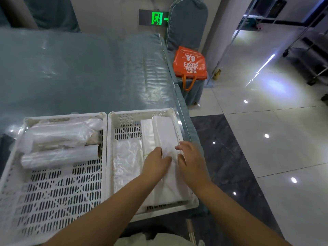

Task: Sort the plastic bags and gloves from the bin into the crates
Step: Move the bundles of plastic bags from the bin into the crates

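Head view. Two white slotted crates sit side by side at the near edge of the surface, which is covered with a clear plastic sheet. The left crate holds rolls of clear plastic bags bunched at its far end; its near half shows only bare slots. The right crate holds flat packs: a crinkled clear pack on the left, a narrow white pack in the middle, and a long white pack along the right wall. My judgement: sorting is well under way, with several items already in each crate. The bin itself is not in view, so I cannot say how much is left. I cannot tell which packs are bags and which are gloves.

My left hand rests palm down on the long white pack, fingers nearly straight and pressing the film flat. My right hand is just beside it, on the same pack near the right wall, fingers loosely spread and touching the wrapper; they look slightly blurred. Neither hand curls round anything, so both are released and flat, settling the pack into the crate rather than gripping it.

An orange shopping bag sits past the far right corner, well apart from the crates.
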{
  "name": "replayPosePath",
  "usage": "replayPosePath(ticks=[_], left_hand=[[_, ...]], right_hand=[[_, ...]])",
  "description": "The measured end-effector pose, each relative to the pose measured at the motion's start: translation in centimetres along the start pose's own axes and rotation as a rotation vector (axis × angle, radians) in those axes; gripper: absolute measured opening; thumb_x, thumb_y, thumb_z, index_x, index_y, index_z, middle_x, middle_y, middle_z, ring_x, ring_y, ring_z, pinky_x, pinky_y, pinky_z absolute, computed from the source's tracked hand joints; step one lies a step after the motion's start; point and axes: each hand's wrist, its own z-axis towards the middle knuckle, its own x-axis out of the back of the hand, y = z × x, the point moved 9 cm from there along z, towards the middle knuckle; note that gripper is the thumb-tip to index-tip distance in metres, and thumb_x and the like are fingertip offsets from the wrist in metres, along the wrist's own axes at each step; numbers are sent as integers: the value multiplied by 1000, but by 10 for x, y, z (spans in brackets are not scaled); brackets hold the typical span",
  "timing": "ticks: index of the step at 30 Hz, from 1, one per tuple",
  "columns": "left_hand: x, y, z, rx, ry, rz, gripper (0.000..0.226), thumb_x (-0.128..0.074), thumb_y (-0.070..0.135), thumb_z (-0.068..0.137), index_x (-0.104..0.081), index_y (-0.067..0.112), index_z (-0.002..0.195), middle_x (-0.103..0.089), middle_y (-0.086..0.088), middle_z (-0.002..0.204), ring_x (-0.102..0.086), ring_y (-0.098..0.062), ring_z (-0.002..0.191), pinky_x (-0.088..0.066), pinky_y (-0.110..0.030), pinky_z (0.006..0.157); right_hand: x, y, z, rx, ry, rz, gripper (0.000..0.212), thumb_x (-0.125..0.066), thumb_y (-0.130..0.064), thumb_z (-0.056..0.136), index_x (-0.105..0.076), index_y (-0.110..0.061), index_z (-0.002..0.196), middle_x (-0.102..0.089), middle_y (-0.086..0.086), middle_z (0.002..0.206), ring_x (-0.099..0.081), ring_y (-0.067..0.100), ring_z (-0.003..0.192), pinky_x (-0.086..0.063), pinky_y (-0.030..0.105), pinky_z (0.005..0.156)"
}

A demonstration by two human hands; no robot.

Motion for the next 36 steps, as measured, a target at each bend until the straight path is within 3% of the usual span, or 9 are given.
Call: replayPosePath(ticks=[4, 7, 10, 13, 18, 24, 27, 31, 36], left_hand=[[21, -22, -11, -20, 39, 64, 32, -62, 28, 81, -51, 20, 110, -58, 4, 100, -58, -12, 81, -44, -25, 65], [27, -31, -22, -88, 21, 195, 46, -64, 26, 80, -47, 20, 123, -54, 3, 114, -56, -10, 91, -43, -22, 74], [15, -24, -31, -221, 1, 381, 53, -63, 24, 80, -44, 18, 129, -46, -3, 133, -43, -18, 119, -33, -24, 96], [7, -28, -31, -184, -32, 378, 49, -59, 15, 83, -46, 16, 130, -32, -8, 148, -27, -23, 135, -21, -29, 108], [5, -27, -30, -113, -9, 75, 27, -48, 8, 87, -55, 18, 111, -57, -3, 117, -53, -18, 109, -38, -21, 86], [17, -38, -18, 30, 50, -137, 44, -42, 3, 88, -38, 15, 131, -44, -5, 133, -45, -12, 108, -32, -13, 83], [17, -31, -7, 71, 45, -165, 40, -37, 5, 91, -40, 9, 131, -45, -9, 134, -44, -14, 110, -34, -22, 86], [11, -24, -2, 78, 22, -225, 29, -34, 15, 96, -50, 8, 120, -55, -12, 122, -45, -8, 87, -35, -23, 77], [15, -20, -6, 27, -76, -159, 31, -36, 15, 95, -51, 13, 123, -56, -9, 126, -53, -21, 111, -40, -27, 89]], right_hand=[[-22, -15, -10, 149, -129, -143, 33, -53, -17, 92, -54, -13, 125, -47, 11, 140, -46, 26, 126, -27, 28, 103], [-40, -24, -10, 184, -236, -152, 46, -36, -25, 98, -30, -13, 142, -21, 12, 154, -24, 24, 140, -19, 28, 110], [-56, -29, -3, 190, -334, -155, 53, -26, -27, 100, -9, -11, 148, 2, 12, 157, 2, 22, 145, -3, 30, 115], [-69, -31, -5, 228, -419, -261, 55, -23, -28, 102, 3, -11, 148, 12, 13, 157, 15, 24, 143, 10, 30, 113], [-69, -28, -13, 210, -420, -283, 56, -24, -30, 102, 4, -17, 148, 13, 10, 157, 16, 21, 143, 14, 27, 110], [-61, -31, -7, 227, -351, -289, 57, -28, -33, 100, -4, -14, 148, 3, 12, 158, 7, 21, 144, 11, 28, 113], [-64, -31, -8, 227, -372, -291, 59, -26, -37, 100, -1, -14, 148, 4, 11, 158, 9, 20, 144, 10, 29, 113], [-68, -28, -10, 235, -388, -340, 62, -22, -41, 99, 7, -15, 147, 11, 9, 157, 21, 17, 140, 14, 30, 112], [-75, -28, -13, 274, -396, -397, 64, -23, -40, 98, 10, -14, 146, 13, 11, 156, 27, 19, 135, 20, 31, 109]])
